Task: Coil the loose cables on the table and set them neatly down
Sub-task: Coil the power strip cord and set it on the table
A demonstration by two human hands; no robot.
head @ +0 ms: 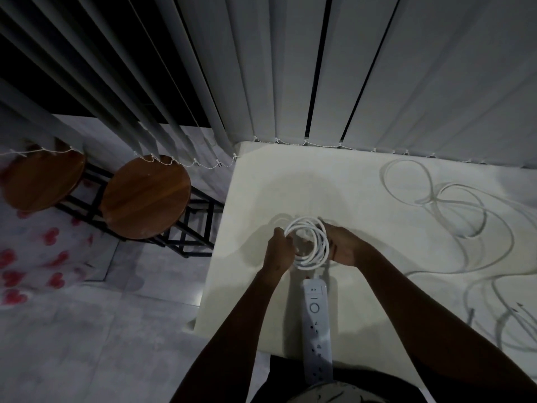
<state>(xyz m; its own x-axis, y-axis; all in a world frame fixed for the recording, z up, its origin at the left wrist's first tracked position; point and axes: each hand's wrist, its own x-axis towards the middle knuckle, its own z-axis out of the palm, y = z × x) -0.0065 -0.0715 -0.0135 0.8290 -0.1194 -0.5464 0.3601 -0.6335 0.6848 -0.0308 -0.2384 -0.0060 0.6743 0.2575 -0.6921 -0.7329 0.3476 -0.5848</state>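
A white cable point(315, 258) is wound into a round coil of several loops just above the white table point(255, 199). My left hand point(278, 251) grips the coil's left side and my right hand point(344, 248) grips its right side. The coiled cable runs down into a white power strip point(316, 321) that lies lengthwise on the table toward me. A long grey cable point(453, 216) sprawls in loose loops over the table's right half, untouched.
Vertical blinds point(290, 68) hang right behind the table's far edge. Two round wooden stools point(145, 196) stand on the tiled floor to the left of the table. A cloth with red hearts point(35, 263) lies at far left.
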